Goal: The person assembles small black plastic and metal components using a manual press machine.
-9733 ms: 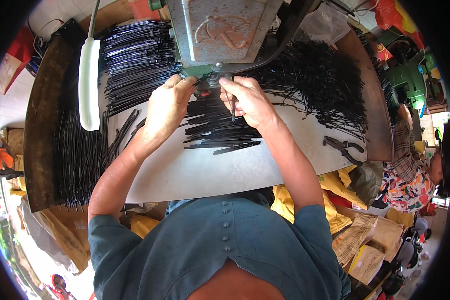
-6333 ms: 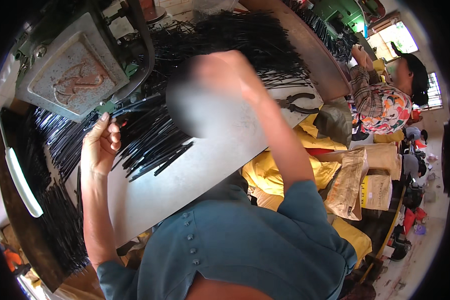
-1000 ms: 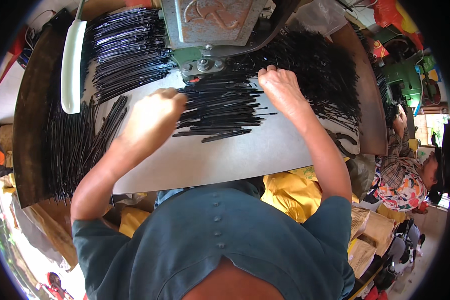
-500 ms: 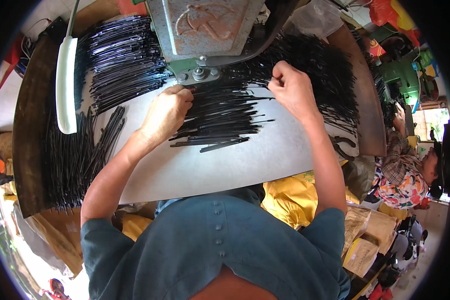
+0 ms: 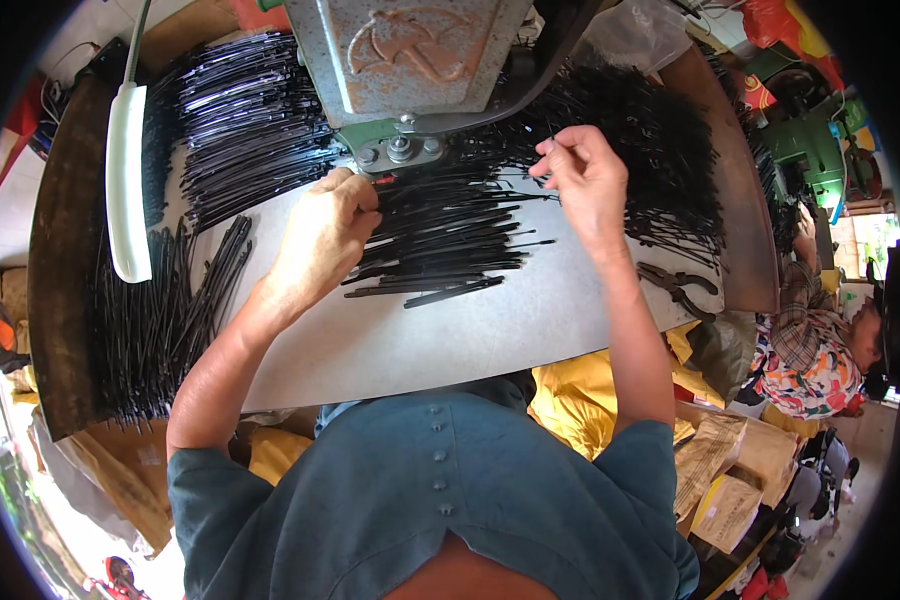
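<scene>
My left hand [image 5: 325, 232] is closed right beside the steel die block [image 5: 400, 150] under the machine head, and whatever its fingers pinch is hidden. A small red bit shows at its fingertips. My right hand [image 5: 590, 190] hovers over the right side of the table, thumb and fingers apart, with nothing clearly held. Between the hands lies a bundle of thin black rods [image 5: 440, 235], roughly side by side. Beyond the right hand spreads a dense, tangled heap of black rods [image 5: 640, 140].
The grey machine head [image 5: 410, 60] overhangs the pale metal table [image 5: 370, 350]. More black rods are stacked at the back left [image 5: 240, 130] and near left [image 5: 145, 320]. A white-sleeved lamp [image 5: 126, 185] hangs at left; pliers [image 5: 678, 287] lie at right. A person [image 5: 815, 345] sits far right.
My right hand's fingers have gone from curled together to spread apart. My left hand stays closed by the die block. The pliers show more fully now.
</scene>
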{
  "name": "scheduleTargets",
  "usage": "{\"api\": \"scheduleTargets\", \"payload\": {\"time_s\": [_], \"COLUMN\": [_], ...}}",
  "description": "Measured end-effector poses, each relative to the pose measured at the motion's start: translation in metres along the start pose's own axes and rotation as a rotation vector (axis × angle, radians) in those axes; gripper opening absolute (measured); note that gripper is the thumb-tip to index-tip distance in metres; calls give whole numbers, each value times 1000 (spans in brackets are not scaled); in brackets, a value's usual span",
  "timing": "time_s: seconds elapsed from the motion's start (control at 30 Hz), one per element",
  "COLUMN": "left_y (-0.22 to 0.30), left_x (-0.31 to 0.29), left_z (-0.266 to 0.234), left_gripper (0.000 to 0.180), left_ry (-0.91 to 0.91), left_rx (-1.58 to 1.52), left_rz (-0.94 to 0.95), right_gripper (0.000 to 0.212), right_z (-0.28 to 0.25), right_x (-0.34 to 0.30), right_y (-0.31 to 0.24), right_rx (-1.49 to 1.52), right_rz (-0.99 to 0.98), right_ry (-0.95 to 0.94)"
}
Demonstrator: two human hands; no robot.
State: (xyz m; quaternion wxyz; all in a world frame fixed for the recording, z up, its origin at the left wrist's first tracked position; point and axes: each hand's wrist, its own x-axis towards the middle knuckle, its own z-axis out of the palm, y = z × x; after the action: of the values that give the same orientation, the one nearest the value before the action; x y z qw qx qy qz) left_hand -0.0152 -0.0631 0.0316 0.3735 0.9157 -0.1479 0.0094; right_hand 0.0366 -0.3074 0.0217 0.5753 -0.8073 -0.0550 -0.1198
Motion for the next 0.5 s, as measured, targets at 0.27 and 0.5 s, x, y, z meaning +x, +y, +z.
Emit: {"api": "scheduleTargets", "payload": {"time_s": [0.27, 0.5], "left_y": [-17, -15], "left_x": [2, 10], "left_z": [-3, 2], "left_gripper": [10, 16], "left_ry": [164, 253], "left_rx": [2, 89], "left_rz": [1, 124], "right_gripper": [6, 11], "right_z": [9, 31], "right_x": [-6, -2], "right_y": [17, -16], "right_rx": [-187, 644], "right_rz": [-31, 291], "right_ry": [-42, -61]}}
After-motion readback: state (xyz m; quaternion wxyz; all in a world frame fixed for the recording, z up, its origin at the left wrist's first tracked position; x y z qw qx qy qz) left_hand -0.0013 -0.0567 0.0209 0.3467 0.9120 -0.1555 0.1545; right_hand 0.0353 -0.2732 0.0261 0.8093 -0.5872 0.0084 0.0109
